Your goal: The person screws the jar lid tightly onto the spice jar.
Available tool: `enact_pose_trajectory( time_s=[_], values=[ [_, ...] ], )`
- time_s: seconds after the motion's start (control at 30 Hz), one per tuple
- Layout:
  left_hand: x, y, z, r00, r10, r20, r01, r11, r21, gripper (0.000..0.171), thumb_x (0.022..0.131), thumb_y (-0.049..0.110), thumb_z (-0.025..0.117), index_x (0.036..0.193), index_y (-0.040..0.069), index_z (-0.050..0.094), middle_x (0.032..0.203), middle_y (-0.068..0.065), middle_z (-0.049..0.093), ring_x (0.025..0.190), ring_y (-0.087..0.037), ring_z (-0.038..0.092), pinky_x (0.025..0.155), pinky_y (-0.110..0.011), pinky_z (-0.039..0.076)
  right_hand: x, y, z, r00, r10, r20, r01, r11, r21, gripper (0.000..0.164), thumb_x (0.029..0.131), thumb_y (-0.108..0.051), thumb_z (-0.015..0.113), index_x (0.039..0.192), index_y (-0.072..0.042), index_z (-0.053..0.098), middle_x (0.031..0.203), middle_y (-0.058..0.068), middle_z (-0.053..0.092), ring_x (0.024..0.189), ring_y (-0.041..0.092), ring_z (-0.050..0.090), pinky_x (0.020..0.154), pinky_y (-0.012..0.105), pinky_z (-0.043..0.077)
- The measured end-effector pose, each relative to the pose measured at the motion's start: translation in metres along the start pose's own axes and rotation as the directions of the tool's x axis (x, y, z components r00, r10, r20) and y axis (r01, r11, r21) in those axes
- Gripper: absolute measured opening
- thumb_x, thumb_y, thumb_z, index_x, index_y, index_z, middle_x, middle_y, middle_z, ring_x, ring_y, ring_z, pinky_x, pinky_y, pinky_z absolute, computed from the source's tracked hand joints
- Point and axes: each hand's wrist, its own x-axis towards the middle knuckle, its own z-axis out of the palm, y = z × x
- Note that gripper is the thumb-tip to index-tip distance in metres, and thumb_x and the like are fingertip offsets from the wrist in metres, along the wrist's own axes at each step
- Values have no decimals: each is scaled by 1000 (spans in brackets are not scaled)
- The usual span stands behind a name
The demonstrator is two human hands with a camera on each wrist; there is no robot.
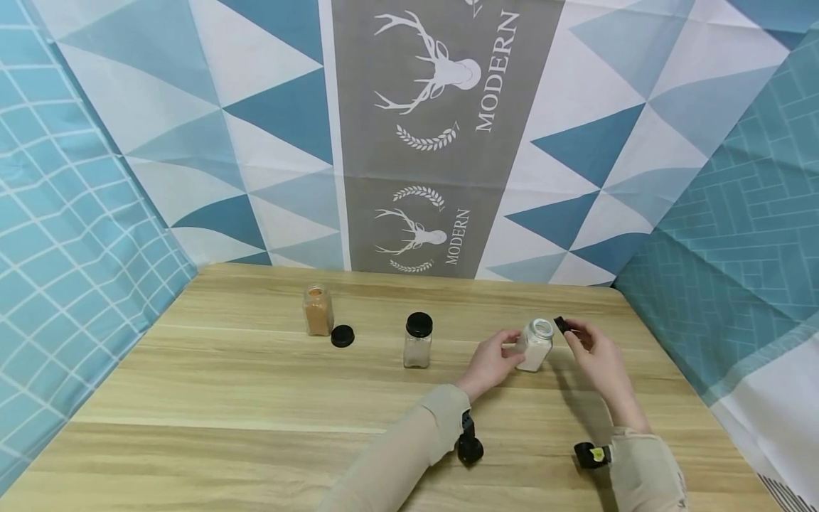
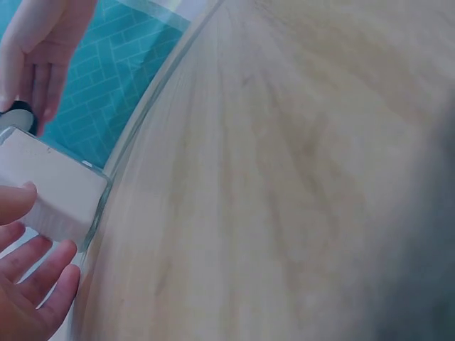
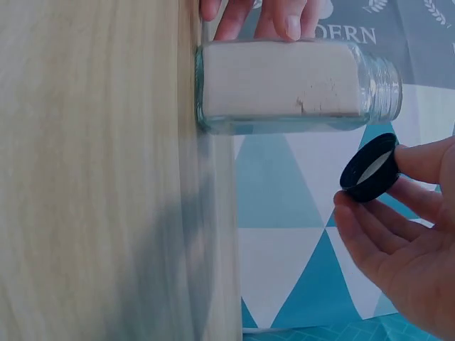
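A square glass spice jar (image 1: 534, 350) of white powder stands upright and uncapped at the right of the table. My left hand (image 1: 491, 364) holds it from its left side, the thumb on the glass and the fingers loosely bent about it. Just right of the jar's mouth, my right hand (image 1: 596, 355) pinches a black screw lid (image 3: 370, 168) between thumb and fingers. The lid is tilted and apart from the jar, its hollow inside partly showing in the right wrist view.
A capped jar (image 1: 418, 348) with a black lid stands mid-table. Farther left is an open jar (image 1: 318, 313) of orange-brown powder, with its black lid (image 1: 342, 336) lying beside it. Patterned cloth (image 1: 409, 178) hangs behind the wooden table (image 1: 256, 398).
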Motion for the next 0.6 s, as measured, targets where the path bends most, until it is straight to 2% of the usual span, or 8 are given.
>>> enact_pose_trajectory(
  time_s=[0.07, 0.1, 0.2, 0.33, 0.6],
  values=[
    [0, 0, 0, 1000, 1, 1, -1, 1000, 10, 43, 85, 18, 64, 126, 18, 52, 123, 1, 57, 91, -7, 60, 67, -15, 47, 1, -2, 0, 1000, -10, -23, 10, 1000, -4, 33, 94, -23, 50, 117, -1, 57, 105, 20, 64, 91, 18, 61, 70, 7, 40],
    [0, 1, 0, 1000, 1, 2, -2, 1000, 14, 43, 85, 18, 64, 126, 17, 52, 123, 1, 57, 91, -8, 60, 68, -16, 47, 1, -3, 1, 999, -20, -34, 20, 1000, -2, 32, 94, -23, 50, 116, -1, 57, 104, 20, 64, 91, 23, 61, 68, 5, 38],
    [-1, 1, -1, 1000, -2, 3, 2, 1000, 31, 41, 85, 18, 63, 125, 15, 53, 122, 0, 57, 93, -9, 60, 71, -17, 47, 2, -6, 3, 997, -53, -65, 53, 999, 7, 30, 93, -21, 52, 113, -1, 60, 103, 19, 64, 85, 5, 59, 68, 4, 38],
    [-1, 0, -1, 1000, -20, -1, 20, 999, 50, 38, 85, 19, 63, 122, 15, 55, 121, 1, 58, 94, -9, 59, 74, -18, 47, 3, -7, 5, 992, -96, -86, 98, 995, 18, 28, 92, -20, 53, 112, -2, 62, 103, 17, 63, 81, -15, 45, 68, 2, 37],
    [0, 0, -1, 1000, -16, 0, 16, 997, 76, 37, 86, 20, 63, 121, 14, 55, 121, 0, 58, 92, -8, 59, 73, -18, 46, 5, -9, 9, 987, -136, -87, 142, 987, 68, 27, 91, -20, 56, 112, -5, 63, 108, 14, 61, 85, -21, 44, 71, -1, 36]
  ],
)
